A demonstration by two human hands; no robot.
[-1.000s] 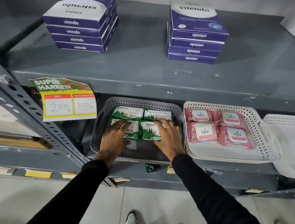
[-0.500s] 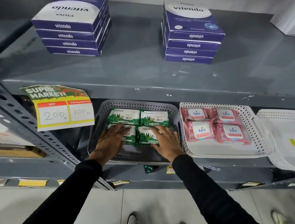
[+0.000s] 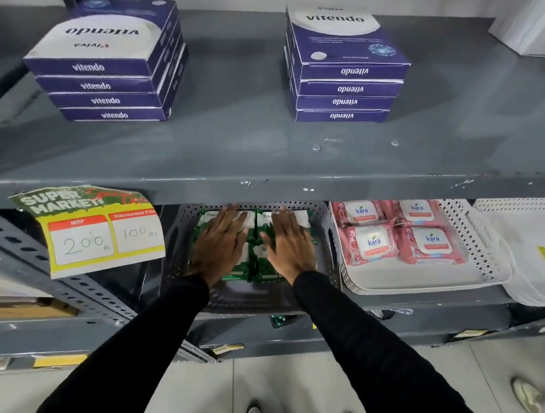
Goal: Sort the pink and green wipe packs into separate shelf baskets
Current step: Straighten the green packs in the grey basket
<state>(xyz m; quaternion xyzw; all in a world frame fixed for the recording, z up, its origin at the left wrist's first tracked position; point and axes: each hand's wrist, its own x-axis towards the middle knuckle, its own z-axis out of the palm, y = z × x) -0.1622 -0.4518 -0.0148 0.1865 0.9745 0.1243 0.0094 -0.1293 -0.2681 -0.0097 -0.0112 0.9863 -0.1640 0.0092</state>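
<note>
Several green wipe packs point(image 3: 251, 263) lie in a grey perforated basket point(image 3: 176, 251) on the lower shelf. My left hand point(image 3: 217, 244) lies flat on the left packs and my right hand point(image 3: 289, 245) flat on the right packs, fingers spread, gripping nothing. To the right, a white perforated basket point(image 3: 476, 255) holds several pink wipe packs point(image 3: 402, 236) in two rows. The far packs in the grey basket are partly hidden by my hands and the shelf edge above.
Two stacks of purple boxes point(image 3: 112, 73) point(image 3: 346, 78) stand on the upper shelf point(image 3: 268, 160). A yellow price sign point(image 3: 96, 231) hangs at the left. Another white basket point(image 3: 541, 253) sits at the far right. A slotted upright point(image 3: 32, 262) runs at the left.
Both hands have slid farther back over the green packs, deeper into the grey basket. The camera has come closer and lower, so the upper shelf edge now hides the baskets' far ends.
</note>
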